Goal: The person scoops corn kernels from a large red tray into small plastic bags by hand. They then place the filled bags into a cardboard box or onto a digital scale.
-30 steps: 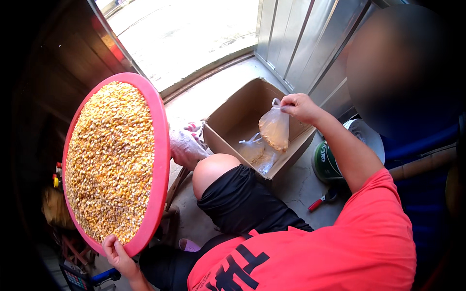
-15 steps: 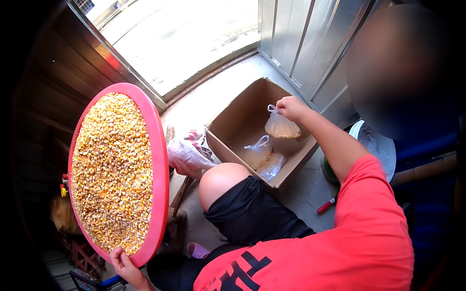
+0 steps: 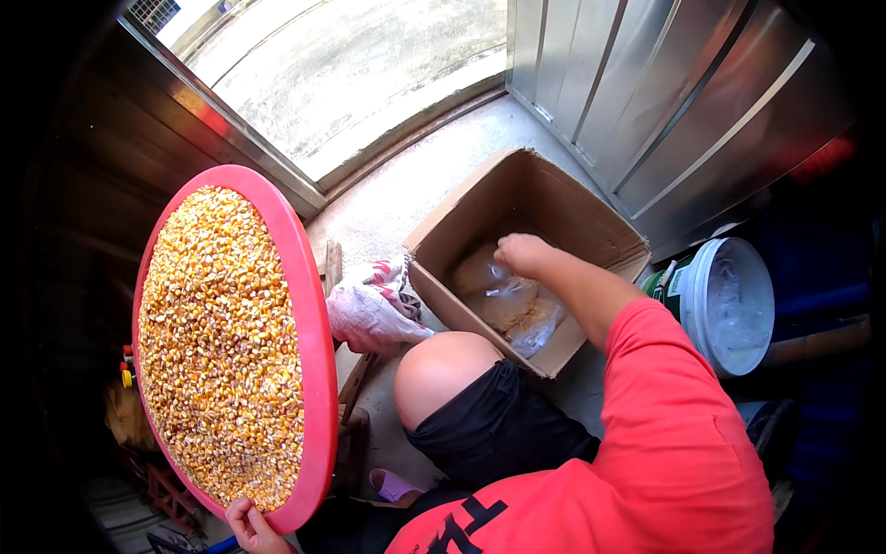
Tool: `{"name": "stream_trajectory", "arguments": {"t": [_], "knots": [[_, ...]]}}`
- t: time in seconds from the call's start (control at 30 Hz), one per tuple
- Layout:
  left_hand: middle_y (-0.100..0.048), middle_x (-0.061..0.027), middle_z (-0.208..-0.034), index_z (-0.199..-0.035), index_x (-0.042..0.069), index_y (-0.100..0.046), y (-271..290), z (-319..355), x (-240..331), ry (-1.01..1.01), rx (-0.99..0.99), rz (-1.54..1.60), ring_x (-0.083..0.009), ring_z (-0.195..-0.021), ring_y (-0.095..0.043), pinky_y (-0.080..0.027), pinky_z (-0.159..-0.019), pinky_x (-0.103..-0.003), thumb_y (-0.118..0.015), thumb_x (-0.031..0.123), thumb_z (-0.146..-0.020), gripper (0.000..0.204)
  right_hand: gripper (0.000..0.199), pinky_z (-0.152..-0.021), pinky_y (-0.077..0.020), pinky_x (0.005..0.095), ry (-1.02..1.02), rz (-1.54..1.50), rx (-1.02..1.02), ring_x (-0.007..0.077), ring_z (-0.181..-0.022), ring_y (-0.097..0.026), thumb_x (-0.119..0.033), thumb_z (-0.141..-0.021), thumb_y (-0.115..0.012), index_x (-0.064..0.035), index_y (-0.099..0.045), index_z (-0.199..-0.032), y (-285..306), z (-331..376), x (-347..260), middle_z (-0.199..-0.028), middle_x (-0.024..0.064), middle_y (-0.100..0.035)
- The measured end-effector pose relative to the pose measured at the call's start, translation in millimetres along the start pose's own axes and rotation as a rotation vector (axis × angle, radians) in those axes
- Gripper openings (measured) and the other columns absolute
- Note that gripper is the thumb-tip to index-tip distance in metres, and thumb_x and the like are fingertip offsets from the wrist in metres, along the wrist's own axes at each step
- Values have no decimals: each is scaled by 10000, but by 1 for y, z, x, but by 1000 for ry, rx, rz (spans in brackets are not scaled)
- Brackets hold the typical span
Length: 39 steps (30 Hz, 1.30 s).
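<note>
My left hand (image 3: 251,528) grips the near rim of a round pink basin (image 3: 317,369), with the thumb over its edge. Yellow corn kernels (image 3: 226,351) fill the basin. Down inside an open cardboard box (image 3: 572,201), my right hand (image 3: 524,254) is closed at the top of a clear plastic bag (image 3: 475,268) with tan contents; its fingertips are hidden. Beside that bag, more knotted plastic bags (image 3: 517,309) of yellowish grain lie on the box bottom.
A white and pink cloth (image 3: 374,309) hangs between basin and box, near my bare knee (image 3: 448,379). On the right stands a white bucket (image 3: 734,305) holding clear plastic. Metal panels (image 3: 646,102) rise behind the box, and a bright doorway (image 3: 369,83) opens beyond.
My right hand has lowered the plastic bag from above the box to the bags at its bottom. My left hand stays on the basin rim. The view has shifted slightly.
</note>
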State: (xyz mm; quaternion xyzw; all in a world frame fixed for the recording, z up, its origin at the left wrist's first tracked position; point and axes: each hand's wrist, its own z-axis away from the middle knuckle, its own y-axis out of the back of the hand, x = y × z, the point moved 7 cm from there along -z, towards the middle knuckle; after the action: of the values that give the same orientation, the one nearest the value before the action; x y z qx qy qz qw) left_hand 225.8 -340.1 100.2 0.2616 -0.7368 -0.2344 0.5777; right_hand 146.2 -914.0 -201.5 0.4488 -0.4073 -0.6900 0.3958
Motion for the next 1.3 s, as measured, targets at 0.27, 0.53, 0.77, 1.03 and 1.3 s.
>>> {"name": "stream_trajectory", "arguments": {"t": [0.27, 0.53, 0.77, 1.03, 1.3], "knots": [[-558, -93, -941, -959, -28, -567, 2, -3, -19, -71, -17, 46, -180, -854, -519, -441, -762, -283, -512, -31, -823, 147, 148, -710, -491, 408, 80, 89, -279, 289, -863, -598, -199, -772, -529, -140, -664, -786, -53, 53, 12, -866, 96, -589], [-576, -104, -924, -954, -32, -581, 0, -3, -7, -126, -1, 30, -192, -828, -529, -460, -709, -285, -534, -52, -796, 166, 121, -704, -491, 408, 217, 54, -111, 295, -854, -597, -131, -723, -567, -132, -665, -794, -24, 44, -15, -853, 104, -580], [-522, -52, -963, -959, -13, -538, 5, -6, -32, -123, -30, 45, -127, -911, -485, -394, -843, -246, -461, -25, -874, 116, 169, -692, -484, 398, 291, -50, -147, 313, -816, -595, -29, -668, -569, -104, -644, -799, -29, 12, -64, -826, 118, -595], [-523, -47, -951, -961, -12, -539, 4, -7, -32, -118, -17, 48, -121, -899, -484, -394, -829, -239, -464, -17, -874, 115, 163, -693, -492, 387, 316, -207, -142, 298, -787, -608, -70, -689, -578, -124, -668, -814, -44, 13, -64, -819, 95, -631], [-525, -45, -948, -955, -11, -538, 4, -8, -35, -57, -41, 47, -115, -888, -490, -399, -814, -240, -463, -20, -869, 114, 199, -678, -487, 418, 82, -138, -349, 328, -752, -618, -96, -654, -590, -136, -693, -820, -69, 34, -50, -822, 127, -658]]}}
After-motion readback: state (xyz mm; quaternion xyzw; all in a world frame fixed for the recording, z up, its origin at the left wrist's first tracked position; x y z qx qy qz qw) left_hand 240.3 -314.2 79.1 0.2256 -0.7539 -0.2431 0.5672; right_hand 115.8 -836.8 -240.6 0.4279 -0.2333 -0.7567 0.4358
